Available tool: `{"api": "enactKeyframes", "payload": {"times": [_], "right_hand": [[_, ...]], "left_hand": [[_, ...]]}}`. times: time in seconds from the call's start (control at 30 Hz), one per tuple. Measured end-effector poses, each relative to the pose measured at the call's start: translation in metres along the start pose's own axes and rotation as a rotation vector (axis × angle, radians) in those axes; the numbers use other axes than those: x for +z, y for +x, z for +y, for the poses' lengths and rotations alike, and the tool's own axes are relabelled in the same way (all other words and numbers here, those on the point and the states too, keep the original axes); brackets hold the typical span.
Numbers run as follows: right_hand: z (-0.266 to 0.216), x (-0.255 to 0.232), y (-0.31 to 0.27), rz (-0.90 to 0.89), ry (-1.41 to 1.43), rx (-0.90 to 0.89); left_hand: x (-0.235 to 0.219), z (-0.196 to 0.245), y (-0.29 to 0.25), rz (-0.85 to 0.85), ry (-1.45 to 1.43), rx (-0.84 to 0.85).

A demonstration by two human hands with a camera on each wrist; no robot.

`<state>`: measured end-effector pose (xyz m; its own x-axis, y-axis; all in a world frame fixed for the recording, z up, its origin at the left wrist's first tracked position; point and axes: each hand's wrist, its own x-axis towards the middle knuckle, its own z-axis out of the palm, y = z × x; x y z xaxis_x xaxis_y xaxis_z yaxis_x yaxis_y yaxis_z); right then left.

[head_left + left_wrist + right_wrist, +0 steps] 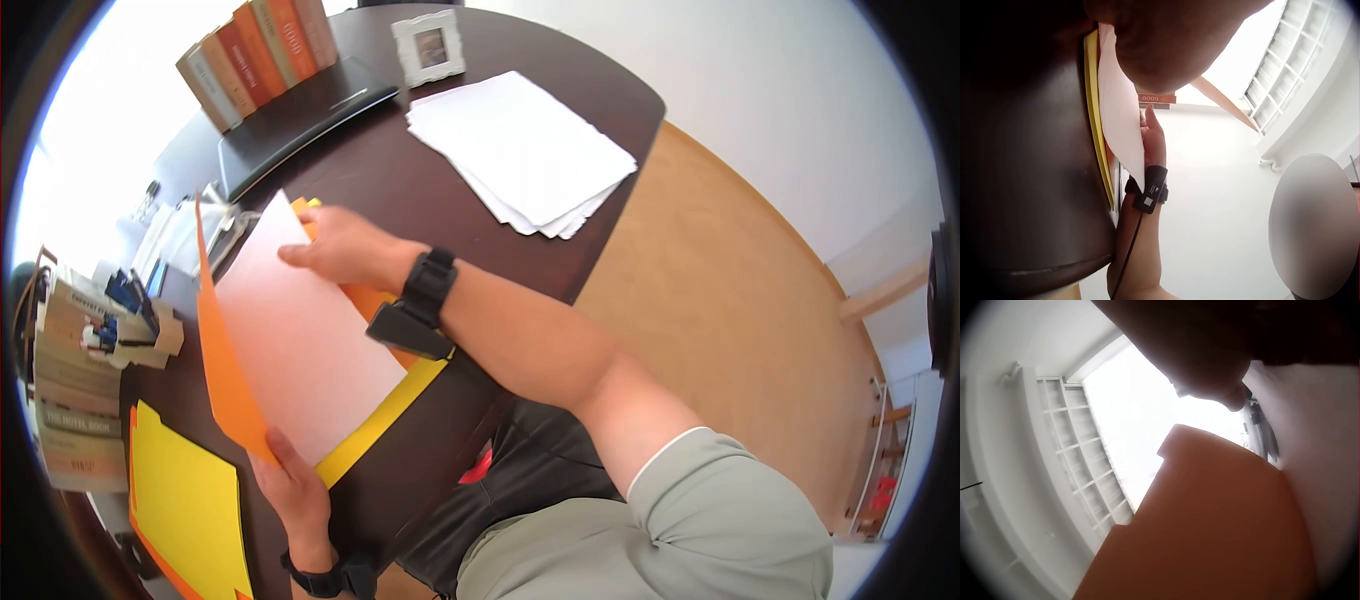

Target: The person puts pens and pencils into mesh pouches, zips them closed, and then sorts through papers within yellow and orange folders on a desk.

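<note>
An orange folder [225,370] stands partly spread over the table, with white paper [310,340] against its inner side. At its lower edge the left hand [295,490] grips the orange flap, thumb on the inner side. The right hand [345,245] pinches the paper's upper right edge, thumb on the sheet; its other fingers are partly hidden by yellow tabs. A yellow folder edge [390,420] shows beneath. In the left wrist view the paper [1119,112] rises beside the right hand [1155,140]; the right wrist view shows the orange flap [1222,519] close up.
White sheets [520,150] lie in a loose stack at the table's back right, near a photo frame [429,48]. A black laptop [300,120] and upright books [260,55] stand behind. At left are a pen holder [145,335], more books [80,420] and yellow folders [190,490].
</note>
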<state>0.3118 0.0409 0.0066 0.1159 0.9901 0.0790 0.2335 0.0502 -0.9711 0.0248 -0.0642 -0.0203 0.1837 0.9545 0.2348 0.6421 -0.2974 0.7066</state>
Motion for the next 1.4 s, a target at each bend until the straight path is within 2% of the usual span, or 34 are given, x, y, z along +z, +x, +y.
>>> {"api": "enactKeyframes", "payload": {"times": [0.03, 0.13, 0.23, 0.27, 0.37, 0.4, 0.53, 0.6, 0.7, 0.83, 0.9, 0.97, 1.03, 1.07, 1.17, 1.27, 1.4], "right_hand": [[-0.003, 0.0, -0.003, 0.008, -0.012, 0.004], [-0.005, -0.005, -0.007, -0.111, 0.011, 0.017], [-0.006, -0.001, -0.014, -0.163, -0.021, -0.065], [-0.011, -0.001, -0.017, -0.187, -0.176, -0.046], [-0.007, 0.011, -0.035, -0.287, 0.036, -0.17], [-0.007, 0.013, -0.041, -0.299, -0.004, -0.207], [-0.011, 0.0, -0.063, -0.174, -0.103, -0.231], [-0.005, -0.013, -0.071, 0.001, -0.176, -0.271], [0.004, -0.053, -0.077, 0.213, -0.287, -0.274], [0.0, -0.154, -0.07, 0.301, -0.602, -0.204], [-0.011, -0.204, -0.069, 0.331, -0.596, -0.138], [-0.037, -0.233, -0.077, 0.338, -0.487, -0.004], [-0.036, -0.263, -0.077, 0.324, -0.422, 0.091], [-0.032, -0.276, -0.076, 0.319, -0.388, 0.138], [-0.015, -0.306, -0.073, 0.288, -0.521, 0.247], [0.0, -0.32, -0.072, 0.346, -0.558, 0.27], [0.007, -0.327, -0.069, 0.399, -0.919, 0.278]], "left_hand": [[-0.001, 0.001, 0.0, -0.007, 0.001, -0.017], [0.001, -0.002, 0.002, 0.006, 0.004, 0.028], [0.003, -0.005, 0.004, 0.015, -0.007, 0.07], [0.003, -0.004, 0.005, 0.019, -0.012, 0.086], [-0.001, 0.0, 0.005, -0.011, -0.021, 0.103], [-0.002, 0.001, 0.006, -0.027, -0.034, 0.106], [-0.001, 0.0, 0.009, -0.03, -0.032, 0.168], [-0.002, 0.003, 0.009, -0.015, -0.017, 0.208], [-0.003, 0.008, 0.009, -0.005, -0.017, 0.245], [-0.003, 0.009, 0.009, 0.009, -0.006, 0.272], [-0.004, 0.01, 0.007, 0.007, 0.0, 0.257], [-0.002, 0.009, 0.008, 0.002, 0.003, 0.24], [-0.001, 0.01, 0.007, 0.0, 0.004, 0.227], [-0.001, 0.01, 0.008, -0.002, 0.007, 0.223], [-0.001, 0.012, 0.008, -0.007, -0.008, 0.199], [-0.001, 0.009, 0.008, -0.009, 0.027, 0.209], [-0.001, 0.009, 0.007, -0.014, 0.037, 0.213]]}}
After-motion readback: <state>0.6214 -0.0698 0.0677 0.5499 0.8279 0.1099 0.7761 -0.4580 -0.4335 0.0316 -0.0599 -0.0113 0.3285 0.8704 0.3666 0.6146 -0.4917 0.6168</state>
